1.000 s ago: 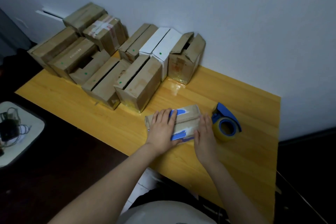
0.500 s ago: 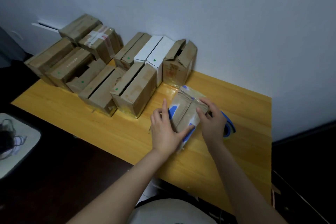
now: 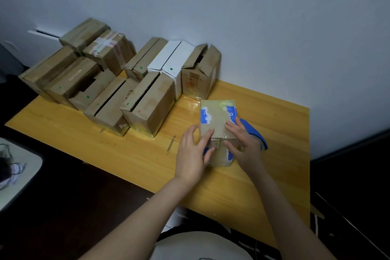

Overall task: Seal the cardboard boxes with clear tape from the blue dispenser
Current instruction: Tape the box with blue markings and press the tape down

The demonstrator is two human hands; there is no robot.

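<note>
A small cardboard box (image 3: 213, 120) with blue patches and shiny clear tape lies on the yellow table (image 3: 263, 186), its long side pointing away from me. My left hand (image 3: 193, 152) grips its near left corner, thumb along the left side and fingers curled over the top edge. My right hand (image 3: 242, 143) rests on the box's right half with fingers spread flat and the thumb across the taped seam. The blue tape dispenser (image 3: 256, 135) sits just right of the box, mostly hidden behind my right hand.
Several brown cardboard boxes (image 3: 147, 103) and a white box (image 3: 171, 63) stand in rows against the wall at the back left, some with open flaps. A white tray with cables (image 3: 14, 173) sits off the table at the left. The table's near edge runs by my forearms.
The box was lifted and turned from lying crosswise to lying lengthwise. Both hands moved with it, and my right hand now covers most of the dispenser.
</note>
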